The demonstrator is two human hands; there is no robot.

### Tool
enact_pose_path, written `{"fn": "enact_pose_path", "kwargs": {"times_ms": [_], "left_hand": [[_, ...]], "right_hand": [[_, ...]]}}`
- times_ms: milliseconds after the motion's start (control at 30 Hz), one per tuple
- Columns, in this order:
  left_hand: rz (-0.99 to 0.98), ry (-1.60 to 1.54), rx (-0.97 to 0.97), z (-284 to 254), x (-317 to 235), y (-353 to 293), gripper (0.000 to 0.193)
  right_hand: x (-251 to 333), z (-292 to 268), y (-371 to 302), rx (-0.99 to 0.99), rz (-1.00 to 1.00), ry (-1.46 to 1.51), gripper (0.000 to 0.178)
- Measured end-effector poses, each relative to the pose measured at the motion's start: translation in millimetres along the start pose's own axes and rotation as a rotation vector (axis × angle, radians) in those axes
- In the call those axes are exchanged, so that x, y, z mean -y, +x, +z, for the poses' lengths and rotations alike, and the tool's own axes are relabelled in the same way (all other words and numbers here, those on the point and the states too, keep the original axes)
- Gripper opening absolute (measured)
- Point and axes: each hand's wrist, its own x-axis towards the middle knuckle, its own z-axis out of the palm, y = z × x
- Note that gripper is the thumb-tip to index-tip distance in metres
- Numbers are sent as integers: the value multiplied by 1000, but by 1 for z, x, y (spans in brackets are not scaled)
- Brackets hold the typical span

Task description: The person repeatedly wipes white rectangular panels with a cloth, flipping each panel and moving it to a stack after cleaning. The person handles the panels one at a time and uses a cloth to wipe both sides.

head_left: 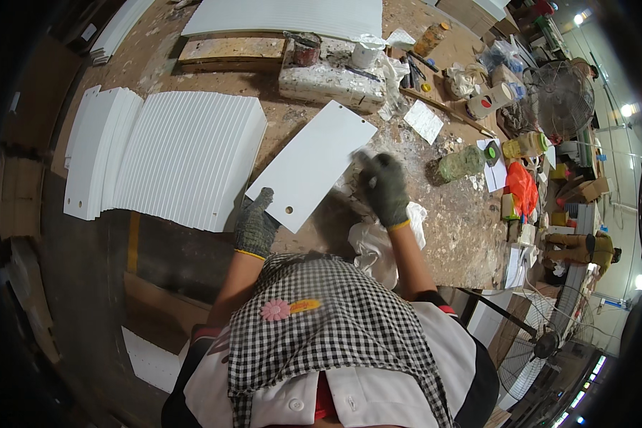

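Note:
A white rectangular panel [312, 162] lies slanted on the worktable in front of me, with a round hole near its near end and small dark holes at its far end. My left hand [257, 227], in a dark grey knit glove, grips the panel's near left corner, thumb on top. Beside the panel's right edge is my right hand [384, 187], gloved the same way, its fingers curled and partly blurred. Whatever it may hold is hidden. A crumpled white cloth [375, 246] lies below the right hand at the table's near edge.
To the left, a fanned stack of white panels [189, 153] overhangs the table edge. Beyond are a paint-crusted block [328, 77], a dark red pot [307, 51] and a white cup [367, 51]. Jars [461, 164], a paper [424, 121] and a red plastic bag [522, 189] stand rightward.

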Motion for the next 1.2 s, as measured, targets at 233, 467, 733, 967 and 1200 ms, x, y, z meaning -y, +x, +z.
{"fn": "enact_pose_path", "kwargs": {"times_ms": [233, 467, 733, 967, 1200], "left_hand": [[-1, -32, 115, -5, -4, -16, 49], [16, -20, 122, -7, -11, -22, 53], [12, 28, 57, -18, -6, -21, 49], [173, 43, 21, -22, -81, -76, 33], [662, -230, -21, -91, -262, -132, 44]], "right_hand": [[46, -25, -9, 114, 312, 499, 37], [-4, -6, -7, 88, -80, 25, 39], [-196, -8, 48, -160, 460, -299, 46], [-66, -70, -29, -192, 162, -61, 31], [55, -25, -106, 95, 547, 39, 63]]}}
